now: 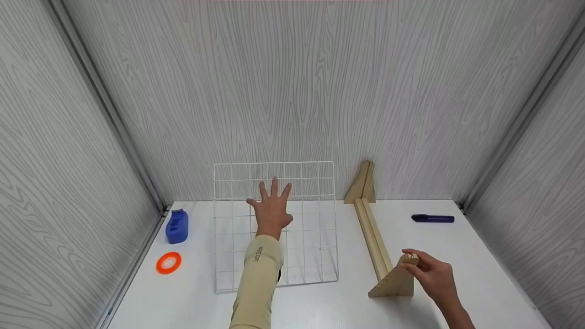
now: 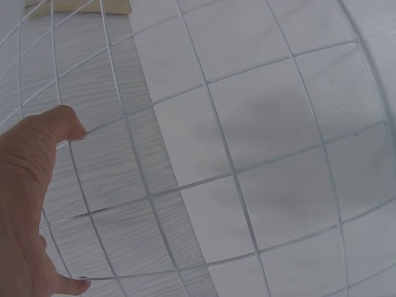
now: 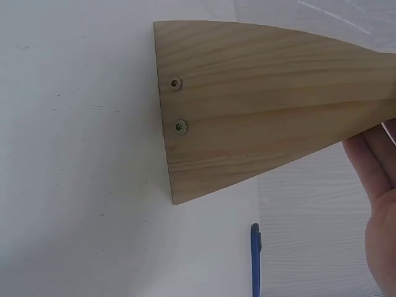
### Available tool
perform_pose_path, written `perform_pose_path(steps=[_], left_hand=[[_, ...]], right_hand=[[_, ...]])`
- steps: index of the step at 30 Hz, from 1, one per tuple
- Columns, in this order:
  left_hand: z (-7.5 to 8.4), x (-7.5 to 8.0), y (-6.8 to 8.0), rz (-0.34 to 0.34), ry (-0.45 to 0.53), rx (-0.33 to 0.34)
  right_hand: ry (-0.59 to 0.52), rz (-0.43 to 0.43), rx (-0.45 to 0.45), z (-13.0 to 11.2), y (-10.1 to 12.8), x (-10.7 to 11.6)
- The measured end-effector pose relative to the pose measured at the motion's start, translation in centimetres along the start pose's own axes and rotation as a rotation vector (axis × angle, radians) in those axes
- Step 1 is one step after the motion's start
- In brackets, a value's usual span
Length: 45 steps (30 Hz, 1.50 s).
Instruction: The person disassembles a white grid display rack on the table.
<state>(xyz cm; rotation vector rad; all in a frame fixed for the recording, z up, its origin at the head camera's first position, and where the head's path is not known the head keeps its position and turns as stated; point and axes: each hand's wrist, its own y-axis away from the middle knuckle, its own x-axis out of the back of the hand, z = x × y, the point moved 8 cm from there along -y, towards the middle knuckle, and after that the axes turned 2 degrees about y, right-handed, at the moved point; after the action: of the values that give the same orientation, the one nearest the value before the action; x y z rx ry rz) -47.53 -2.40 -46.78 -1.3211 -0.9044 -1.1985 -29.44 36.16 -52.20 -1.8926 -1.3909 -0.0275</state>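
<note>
A white wire grid panel (image 1: pixel 311 237) stands in the left middle of the head view. My left hand (image 1: pixel 272 212) lies against its upper part with fingers spread wide. In the left wrist view the thumb (image 2: pixel 65 124) rests near the crossing wires (image 2: pixel 207 83). My right hand (image 1: pixel 432 274) pinches the top of the near end piece of a wooden stand (image 1: pixel 395 283) between thumb and fingers. The stand's long grooved bar (image 1: pixel 372 237) runs back to a second end piece (image 1: pixel 364 183). Two screw heads show on the end piece (image 3: pixel 247 99) in the right wrist view.
A blue tape dispenser (image 1: pixel 177 227) and a roll of orange tape (image 1: pixel 160 264) lie at the table's left. At the back right is a dark blue utility knife (image 1: pixel 433 218). Grey wood-grain panels (image 1: pixel 292 91) enclose the white table (image 1: pixel 347 310) at back and sides.
</note>
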Motion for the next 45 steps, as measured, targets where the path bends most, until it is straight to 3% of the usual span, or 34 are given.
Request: perform_pose_path(steps=[24,45], left_hand=[[-1.3,-0.8,0.7,-0.021,0.02,0.008],[-1.4,-3.1,0.8,-0.135,0.04,-0.009]], right_hand=[[0.076,0.04,-0.013,0.1,-0.5,-0.6],[0.081,0.003,-0.009,0.4,-0.4,-1.3]])
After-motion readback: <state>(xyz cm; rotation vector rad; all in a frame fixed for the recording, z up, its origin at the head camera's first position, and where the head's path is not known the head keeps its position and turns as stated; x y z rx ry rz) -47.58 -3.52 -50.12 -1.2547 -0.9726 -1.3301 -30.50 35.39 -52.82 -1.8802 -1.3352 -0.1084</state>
